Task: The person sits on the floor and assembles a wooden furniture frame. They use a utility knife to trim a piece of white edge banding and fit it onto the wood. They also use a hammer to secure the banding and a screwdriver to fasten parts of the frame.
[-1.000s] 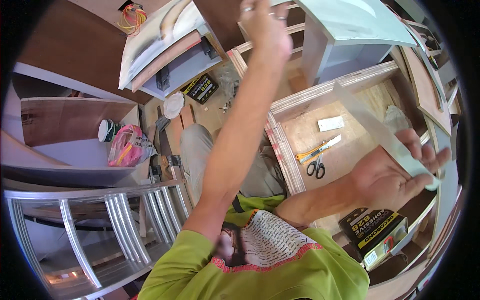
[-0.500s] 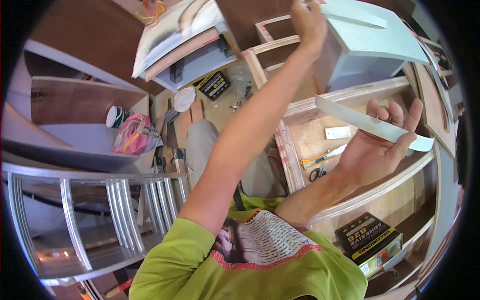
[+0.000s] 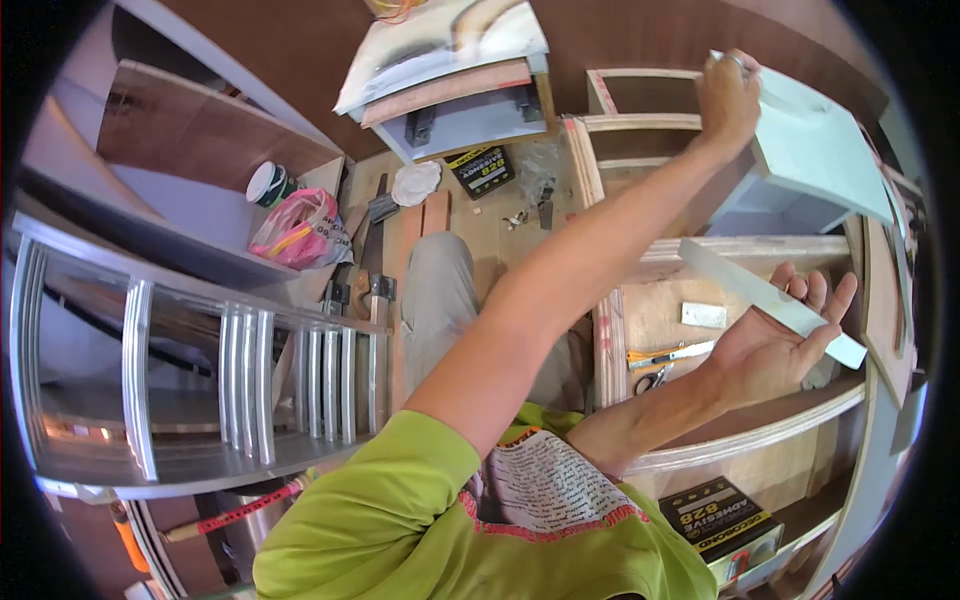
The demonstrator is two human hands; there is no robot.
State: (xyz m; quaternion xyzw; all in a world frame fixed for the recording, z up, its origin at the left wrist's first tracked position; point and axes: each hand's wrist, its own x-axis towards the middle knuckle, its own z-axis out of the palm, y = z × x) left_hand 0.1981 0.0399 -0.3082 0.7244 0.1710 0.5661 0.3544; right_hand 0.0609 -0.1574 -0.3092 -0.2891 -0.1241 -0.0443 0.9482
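The left hand (image 3: 729,108), grip unclear, apparently worked the far-right cabinet top (image 3: 815,128); the right hand (image 3: 768,352) pinched a pale strip (image 3: 752,287), likely needing alignment next.

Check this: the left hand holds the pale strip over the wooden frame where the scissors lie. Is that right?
No: the right hand holds the pale strip, as the head view shows. It is over the wooden frame where the scissors lie.
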